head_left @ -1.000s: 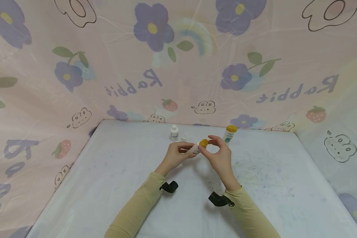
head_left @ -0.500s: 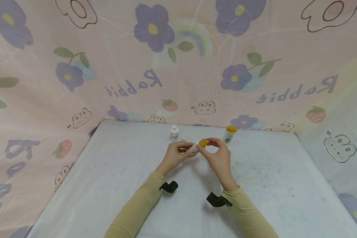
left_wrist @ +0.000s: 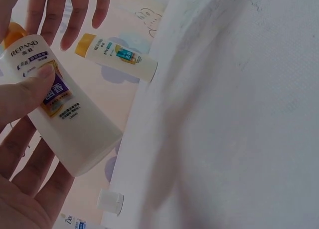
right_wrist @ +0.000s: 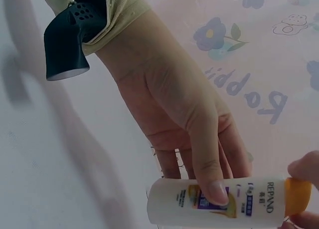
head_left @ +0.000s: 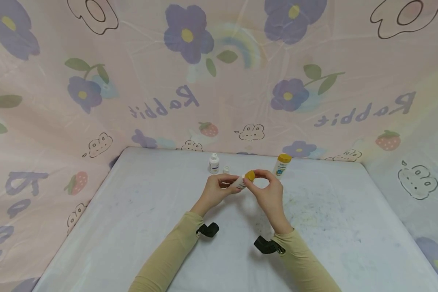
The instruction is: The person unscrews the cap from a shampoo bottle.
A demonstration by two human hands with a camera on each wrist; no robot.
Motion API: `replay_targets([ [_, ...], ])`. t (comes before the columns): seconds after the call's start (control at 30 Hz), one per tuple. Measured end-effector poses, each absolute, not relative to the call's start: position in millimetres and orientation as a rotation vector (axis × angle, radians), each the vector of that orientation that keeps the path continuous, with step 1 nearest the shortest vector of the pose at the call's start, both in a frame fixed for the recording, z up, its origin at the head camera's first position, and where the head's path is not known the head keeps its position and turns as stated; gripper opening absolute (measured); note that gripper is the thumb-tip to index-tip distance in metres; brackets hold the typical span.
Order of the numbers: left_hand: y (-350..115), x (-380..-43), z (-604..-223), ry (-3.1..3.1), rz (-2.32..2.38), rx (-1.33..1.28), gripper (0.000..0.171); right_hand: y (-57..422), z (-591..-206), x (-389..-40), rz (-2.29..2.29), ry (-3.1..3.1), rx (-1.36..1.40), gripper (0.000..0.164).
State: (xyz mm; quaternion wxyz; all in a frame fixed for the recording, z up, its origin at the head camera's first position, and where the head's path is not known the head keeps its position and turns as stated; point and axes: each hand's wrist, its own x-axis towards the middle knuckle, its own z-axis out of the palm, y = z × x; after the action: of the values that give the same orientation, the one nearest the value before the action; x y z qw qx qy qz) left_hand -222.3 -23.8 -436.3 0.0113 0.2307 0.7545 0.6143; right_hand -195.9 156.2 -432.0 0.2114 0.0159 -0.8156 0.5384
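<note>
My left hand grips a white plastic bottle with "REPAND" on its label, its thumb across the label. The bottle is tilted above the table, its yellow-orange cap towards the right. On that cap, the fingertips of my right hand pinch from the sides. The cap sits on the bottle's neck; whether it is loose I cannot tell. A second white bottle with a yellow cap stands upright behind my right hand.
At the back of the white-covered table stands a small white bottle without a cap. A small white cap lies beside it. Printed fabric walls the table at the back and sides.
The fingers of my right hand, raised and spread at the cap earlier, have come in round it, and the right wrist has shifted slightly left. My left hand and the bottle have hardly moved.
</note>
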Motion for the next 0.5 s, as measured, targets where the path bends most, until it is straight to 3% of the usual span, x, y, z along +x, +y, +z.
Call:
replay_targets([
  [0.5,-24.3,-220.1,-432.7,2.348,1.904,0.707,0.033,163.9,-434.8,-196.6,1.564,-2.270,0.187,0.032],
])
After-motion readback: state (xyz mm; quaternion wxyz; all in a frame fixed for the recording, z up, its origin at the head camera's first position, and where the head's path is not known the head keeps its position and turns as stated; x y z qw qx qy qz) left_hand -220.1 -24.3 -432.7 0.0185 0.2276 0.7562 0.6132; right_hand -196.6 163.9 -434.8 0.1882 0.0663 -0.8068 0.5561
